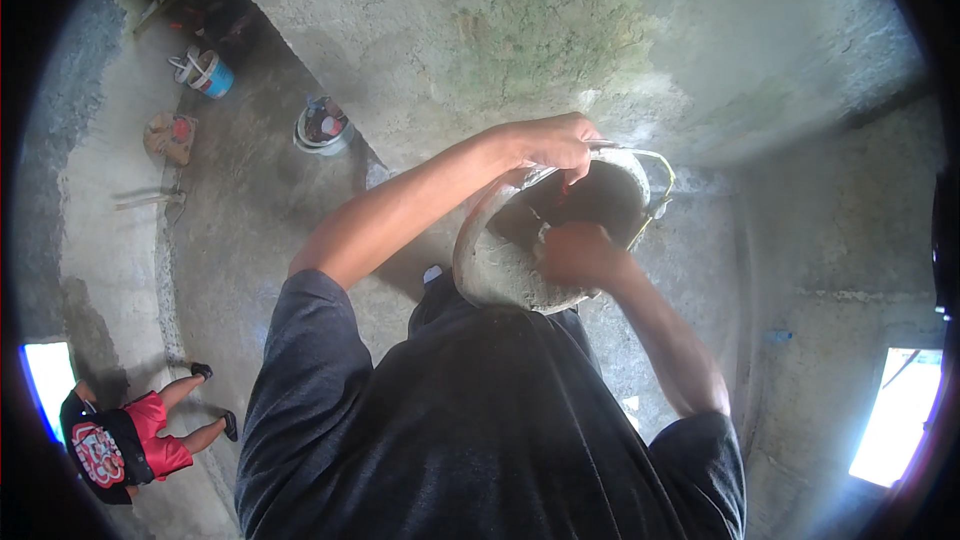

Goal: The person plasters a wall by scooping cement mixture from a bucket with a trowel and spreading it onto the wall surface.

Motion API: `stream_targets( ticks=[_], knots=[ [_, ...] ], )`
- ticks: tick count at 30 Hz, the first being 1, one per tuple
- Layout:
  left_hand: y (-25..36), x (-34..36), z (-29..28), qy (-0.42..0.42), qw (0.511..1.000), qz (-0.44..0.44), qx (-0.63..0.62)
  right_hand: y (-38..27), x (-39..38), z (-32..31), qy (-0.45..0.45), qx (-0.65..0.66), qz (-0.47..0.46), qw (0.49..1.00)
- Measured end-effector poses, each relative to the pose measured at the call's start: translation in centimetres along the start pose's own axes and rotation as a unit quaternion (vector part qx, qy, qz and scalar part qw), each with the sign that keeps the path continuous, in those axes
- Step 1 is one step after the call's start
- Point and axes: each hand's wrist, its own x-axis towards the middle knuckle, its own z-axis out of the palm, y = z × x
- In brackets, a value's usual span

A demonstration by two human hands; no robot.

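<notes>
The left forearm reaches from the near left across toward the far right, elbow bent and turned outward. The left hand [557, 147] has its fingers curled over the far rim of a mortar-caked bucket [490, 262], so this grip holds the bucket by its edge. The right forearm comes up from the near right and leans left, bringing the right hand [582, 255] over the bucket's opening with the fingers drawn in, fist-like. Motion blurs it, and I cannot tell whether that grip closes around anything.

The bucket is just in front of the dark shirt [480, 410], its pale handle [668, 180] looping out on the right. The right hand covers part of the interior; the rest is shadowed, so the contents are hard to make out. What bears the bucket's base is hidden. Dark sleeves cover both upper arms, and the shirt cuts off most of the legs.
</notes>
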Motion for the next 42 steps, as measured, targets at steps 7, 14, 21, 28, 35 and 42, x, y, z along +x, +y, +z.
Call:
stream_targets(
  ticks=[7,14,21,28,35,42],
  knots=[
    [1.4,-1.5,0.8,0.001,1.000,0.012,0.009,4.7,0.5,8.1,0.024,0.380,0.015,0.925],
    [1.3,-2.2,-0.6,0.026,0.999,0.015,0.032,3.4,0.3,6.9,0.022,0.638,-0.037,0.768],
    [-0.2,-5.6,-5.4,0.151,0.988,-0.043,-0.007,4.5,-2.3,5.8,0.020,0.703,-0.140,0.697],
    [-4.3,-10.7,-5.2,0.423,0.896,-0.031,-0.130,4.7,-3.9,8.5,0.097,0.769,-0.099,0.624],
    [-12.0,-12.8,-3.8,0.587,0.805,-0.066,-0.044,2.8,-2.6,6.1,0.202,0.851,-0.092,0.475],
    [-17.2,-18.5,-4.7,0.706,0.696,-0.092,-0.097,2.4,3.1,2.7,0.512,0.781,0.022,0.357]
  ],
)
